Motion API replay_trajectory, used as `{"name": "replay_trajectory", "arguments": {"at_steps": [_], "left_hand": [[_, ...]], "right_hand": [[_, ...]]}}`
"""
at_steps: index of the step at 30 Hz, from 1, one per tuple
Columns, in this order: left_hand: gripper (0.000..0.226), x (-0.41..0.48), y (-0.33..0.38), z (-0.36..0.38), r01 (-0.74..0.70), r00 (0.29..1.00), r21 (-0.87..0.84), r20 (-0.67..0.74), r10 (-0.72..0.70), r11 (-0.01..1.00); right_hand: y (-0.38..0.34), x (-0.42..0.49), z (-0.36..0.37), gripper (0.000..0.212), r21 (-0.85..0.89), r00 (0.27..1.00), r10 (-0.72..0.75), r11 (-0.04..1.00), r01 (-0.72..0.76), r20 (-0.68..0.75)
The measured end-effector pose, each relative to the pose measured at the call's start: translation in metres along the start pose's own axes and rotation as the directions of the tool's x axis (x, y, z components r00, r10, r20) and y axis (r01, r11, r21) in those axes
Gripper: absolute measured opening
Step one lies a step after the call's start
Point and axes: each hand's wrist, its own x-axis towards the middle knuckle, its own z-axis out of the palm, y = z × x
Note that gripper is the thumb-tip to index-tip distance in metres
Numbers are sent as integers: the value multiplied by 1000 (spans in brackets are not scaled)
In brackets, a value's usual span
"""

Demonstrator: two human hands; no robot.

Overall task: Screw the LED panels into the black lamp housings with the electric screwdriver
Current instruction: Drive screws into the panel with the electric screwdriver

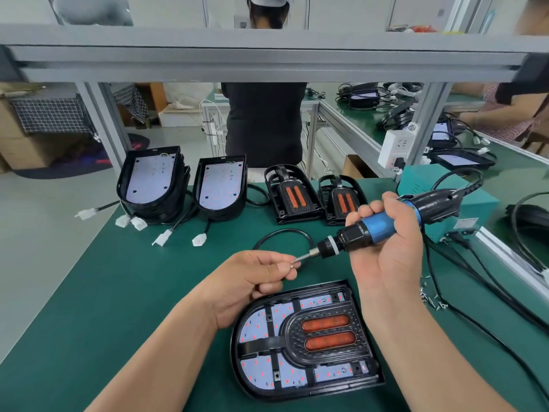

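A black lamp housing (306, 343) lies flat on the green mat in front of me, with a white LED panel and a black frame with two orange strips inside it. My right hand (386, 248) grips the blue and black electric screwdriver (377, 227), held above the mat with its bit pointing left. My left hand (255, 278) pinches a small screw (292, 265) right at the bit tip.
At the back of the green mat (133, 292) stand stacked housings with LED panels (151, 185) (219, 185) and two black frames (292, 194) (341, 200). A teal power box (472, 209) and cables sit at right. Loose screws (430, 298) lie nearby. A person stands beyond the bench.
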Motion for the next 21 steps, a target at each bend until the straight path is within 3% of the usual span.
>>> {"name": "replay_trajectory", "arguments": {"at_steps": [10, 21], "left_hand": [[17, 0, 2, 0, 9, 1000, -44, -28, -11, 999], [17, -1, 2, 0, 8, 999, -29, -31, -9, 1000]], "right_hand": [[1, -3, 0, 12, -50, 995, -39, 998, 43, 87], [0, -4, -2, 13, -50, 997, -46, 998, 49, 69]]}}
